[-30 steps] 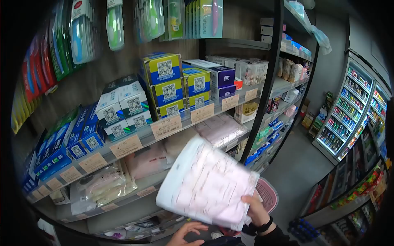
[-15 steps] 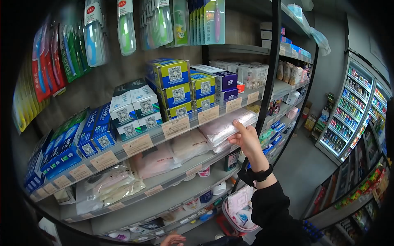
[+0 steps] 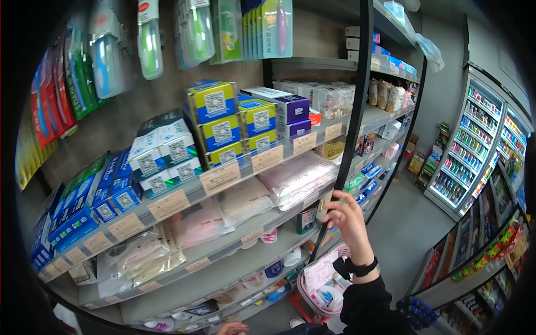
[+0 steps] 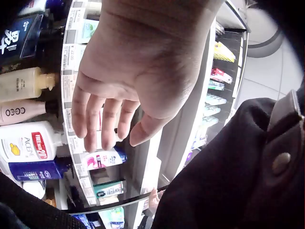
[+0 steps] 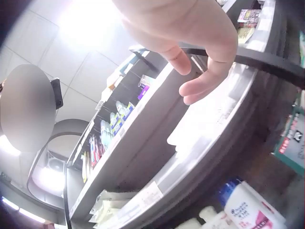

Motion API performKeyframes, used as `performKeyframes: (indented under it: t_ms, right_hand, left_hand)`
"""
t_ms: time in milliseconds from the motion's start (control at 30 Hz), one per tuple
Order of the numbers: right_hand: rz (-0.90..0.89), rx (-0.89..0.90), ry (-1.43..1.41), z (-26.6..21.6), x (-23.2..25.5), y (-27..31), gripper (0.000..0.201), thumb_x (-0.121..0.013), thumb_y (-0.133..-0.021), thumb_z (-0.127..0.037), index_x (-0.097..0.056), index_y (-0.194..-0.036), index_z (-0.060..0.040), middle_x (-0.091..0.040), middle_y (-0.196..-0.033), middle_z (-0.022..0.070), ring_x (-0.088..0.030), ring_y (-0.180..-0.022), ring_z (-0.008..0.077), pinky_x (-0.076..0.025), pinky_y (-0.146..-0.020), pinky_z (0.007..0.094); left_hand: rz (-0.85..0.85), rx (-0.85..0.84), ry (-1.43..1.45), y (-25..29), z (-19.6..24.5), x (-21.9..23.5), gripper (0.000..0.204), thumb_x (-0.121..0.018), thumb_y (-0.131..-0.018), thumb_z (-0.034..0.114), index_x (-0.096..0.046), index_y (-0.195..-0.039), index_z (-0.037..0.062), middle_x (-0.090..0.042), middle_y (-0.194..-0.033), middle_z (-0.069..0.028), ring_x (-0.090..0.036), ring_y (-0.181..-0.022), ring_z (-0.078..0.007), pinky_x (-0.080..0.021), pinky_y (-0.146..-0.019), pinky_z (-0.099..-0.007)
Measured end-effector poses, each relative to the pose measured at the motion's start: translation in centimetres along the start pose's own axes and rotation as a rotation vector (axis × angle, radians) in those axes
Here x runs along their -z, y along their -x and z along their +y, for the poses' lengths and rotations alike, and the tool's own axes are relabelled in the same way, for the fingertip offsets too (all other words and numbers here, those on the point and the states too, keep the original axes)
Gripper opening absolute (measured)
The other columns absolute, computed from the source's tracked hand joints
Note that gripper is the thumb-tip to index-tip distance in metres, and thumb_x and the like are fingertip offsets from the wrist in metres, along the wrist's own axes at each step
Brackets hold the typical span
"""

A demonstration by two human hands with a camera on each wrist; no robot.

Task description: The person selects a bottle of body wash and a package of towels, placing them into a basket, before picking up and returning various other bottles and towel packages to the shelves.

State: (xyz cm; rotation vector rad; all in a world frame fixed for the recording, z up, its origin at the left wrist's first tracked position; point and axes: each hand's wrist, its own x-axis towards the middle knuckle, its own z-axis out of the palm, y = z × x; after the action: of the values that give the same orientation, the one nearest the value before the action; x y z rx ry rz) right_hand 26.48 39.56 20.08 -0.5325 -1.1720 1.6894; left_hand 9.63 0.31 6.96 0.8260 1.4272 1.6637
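Note:
My right hand (image 3: 349,226) is held in front of the black shelf post, fingers loosely bent and holding nothing. Just left of it, pale pink flat packets (image 3: 298,177) in clear wrap lie stacked at the right end of the shelf under the toothpaste boxes. In the right wrist view, thumb and fingers of the right hand (image 5: 190,43) are apart, with the shelf edge behind. Low at the bottom edge of the head view is my left hand (image 3: 231,328). The left wrist view shows that hand (image 4: 138,76) hanging with relaxed fingers in front of the lower shelves.
Softer cream and pink packets (image 3: 243,198) lie left of the stack. Toothpaste boxes (image 3: 218,128) stand above, beneath hanging toothbrushes (image 3: 198,33). A pink basket (image 3: 304,285) with packaged goods stands below the right forearm. Lit drink fridges (image 3: 472,145) are across the aisle.
A second ago my right hand held up a pale pink packet; half a second ago it was at the stack on the shelf. It has since let go and drawn back to the lower right.

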Motion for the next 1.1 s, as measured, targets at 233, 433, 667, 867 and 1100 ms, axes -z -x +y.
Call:
performKeyframes:
  t_ms: [233,433,667,867,1100]
  right_hand:
    - [-0.051,-0.376,0.270,10.7,7.8,6.4,0.018,-0.056,-0.089,-0.012,-0.059,-0.105,-0.0026,-0.065,-0.085,0.0079,-0.065,-0.072,0.0152,-0.050,-0.059,0.0248]
    - [0.120,-0.647,0.257,18.3,15.0,12.5,0.018,-0.057,-0.090,-0.013,-0.060,-0.104,-0.0029,-0.066,-0.083,0.0070,-0.065,-0.071,0.0157,-0.050,-0.060,0.0267]
    - [0.332,-0.462,1.127,23.9,27.4,14.0,0.031,-0.064,-0.078,-0.013,-0.058,-0.105,0.0017,-0.067,-0.081,0.0145,-0.065,-0.066,0.0217,-0.051,-0.062,0.0334]
    - [0.028,-0.160,1.175,28.9,28.2,10.8,0.042,-0.066,-0.072,-0.008,-0.057,-0.113,-0.0011,-0.063,-0.104,0.0184,-0.060,-0.100,0.0315,-0.048,-0.084,0.0381]
    - [-0.439,0.166,1.545,32.7,21.9,5.1,0.065,-0.064,-0.067,-0.002,-0.047,-0.129,-0.0069,-0.054,-0.121,0.0135,-0.047,-0.112,0.0387,-0.042,-0.092,0.0460]
  left_hand:
    - [0.007,0.025,0.019,-2.1,-1.1,-1.5,0.026,-0.058,-0.091,-0.001,-0.055,-0.116,-0.0008,-0.064,-0.105,-0.0081,-0.060,-0.100,-0.0162,-0.046,-0.088,-0.0282]
    - [0.097,0.073,-0.042,-4.4,-1.5,-4.0,0.020,-0.060,-0.083,-0.003,-0.056,-0.102,0.0003,-0.064,-0.096,-0.0097,-0.062,-0.091,-0.0200,-0.047,-0.084,-0.0323]
    - [0.187,0.120,-0.103,-6.1,-1.6,-6.2,0.016,-0.059,-0.085,0.000,-0.057,-0.100,0.0014,-0.065,-0.091,-0.0082,-0.062,-0.087,-0.0170,-0.046,-0.075,-0.0269]
    - [0.315,0.163,-0.106,-5.8,-1.5,-8.1,0.016,-0.056,-0.084,-0.002,-0.056,-0.099,0.0026,-0.064,-0.089,-0.0080,-0.062,-0.087,-0.0172,-0.046,-0.073,-0.0260]
    - [0.443,0.175,-0.142,-3.9,-1.1,-9.6,0.017,-0.054,-0.083,-0.005,-0.056,-0.099,0.0014,-0.064,-0.091,-0.0087,-0.063,-0.089,-0.0178,-0.046,-0.074,-0.0263]
